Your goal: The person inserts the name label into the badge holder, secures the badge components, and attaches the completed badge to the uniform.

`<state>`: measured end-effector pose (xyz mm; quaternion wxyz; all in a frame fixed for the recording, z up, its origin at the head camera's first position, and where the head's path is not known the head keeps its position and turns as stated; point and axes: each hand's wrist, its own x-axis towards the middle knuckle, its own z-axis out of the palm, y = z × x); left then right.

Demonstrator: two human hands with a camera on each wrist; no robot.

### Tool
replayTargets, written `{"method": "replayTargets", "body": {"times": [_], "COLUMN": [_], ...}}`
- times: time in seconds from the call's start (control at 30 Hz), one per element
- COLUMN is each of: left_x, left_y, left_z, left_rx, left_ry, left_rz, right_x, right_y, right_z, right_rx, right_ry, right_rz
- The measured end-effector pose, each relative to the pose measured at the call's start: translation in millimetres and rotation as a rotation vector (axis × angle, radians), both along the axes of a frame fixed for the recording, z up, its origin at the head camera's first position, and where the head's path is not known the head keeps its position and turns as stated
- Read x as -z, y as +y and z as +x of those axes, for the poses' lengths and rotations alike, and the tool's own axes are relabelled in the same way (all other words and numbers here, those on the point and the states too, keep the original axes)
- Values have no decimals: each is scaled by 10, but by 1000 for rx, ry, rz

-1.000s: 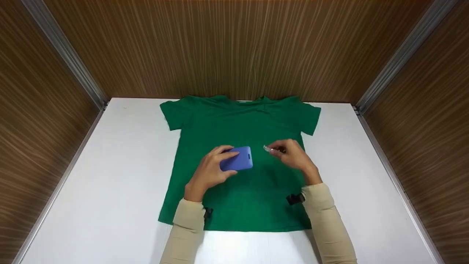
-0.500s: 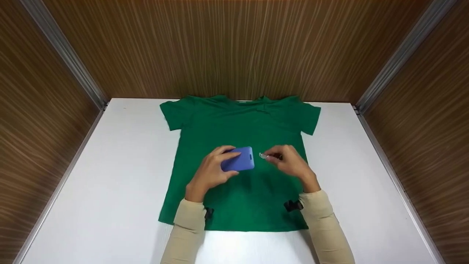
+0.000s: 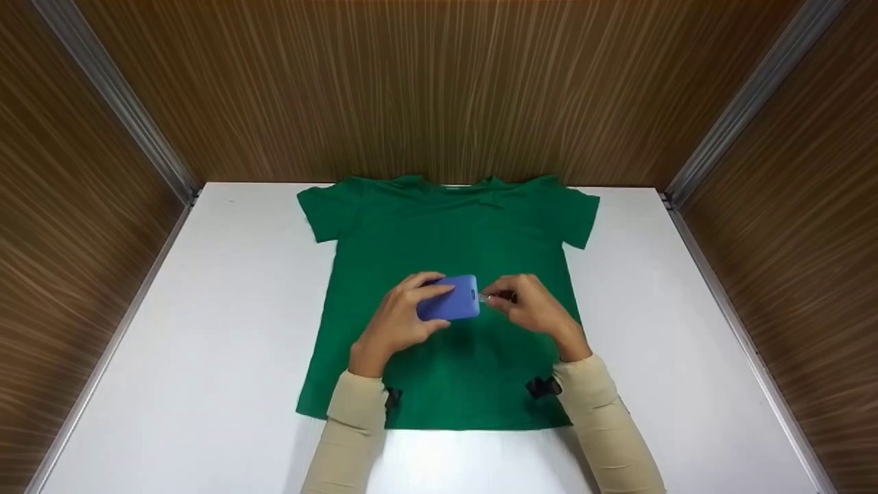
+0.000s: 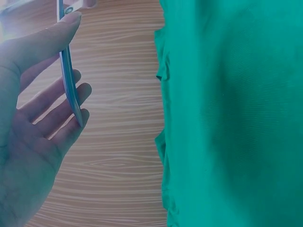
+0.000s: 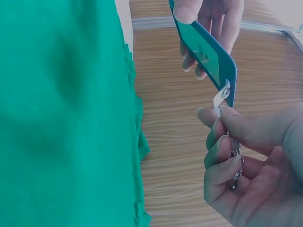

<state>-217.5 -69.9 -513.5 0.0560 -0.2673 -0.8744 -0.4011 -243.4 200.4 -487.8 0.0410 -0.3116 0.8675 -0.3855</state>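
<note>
Head view, frame centre: a blue badge (image 3: pixel 449 298) is gripped at its edges by the left hand (image 3: pixel 394 322) above the shirt (image 3: pixel 446 233), while a clip (image 5: pixel 221 98), pinched by the right hand (image 3: pixel 531 309), appears about to be threaded through its slot, calling for fine alignment.

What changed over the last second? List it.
The right hand, pinching a clip, moved left and slightly down until the clip's strap reached the slot end of the blue card. The left hand kept holding the card in nearly the same place. The shirt stayed flat on the table.
</note>
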Motion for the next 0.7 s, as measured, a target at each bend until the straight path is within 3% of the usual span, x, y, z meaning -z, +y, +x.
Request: {"method": "replayTargets", "body": {"times": [0.7], "left_x": [3], "left_y": [17], "left_z": [0], "left_rx": [-4], "left_ry": [-42], "left_rz": [13], "right_x": [-19], "right_y": [-70], "right_z": [44], "right_rx": [4], "right_ry": [-54], "right_rz": [-72]}}
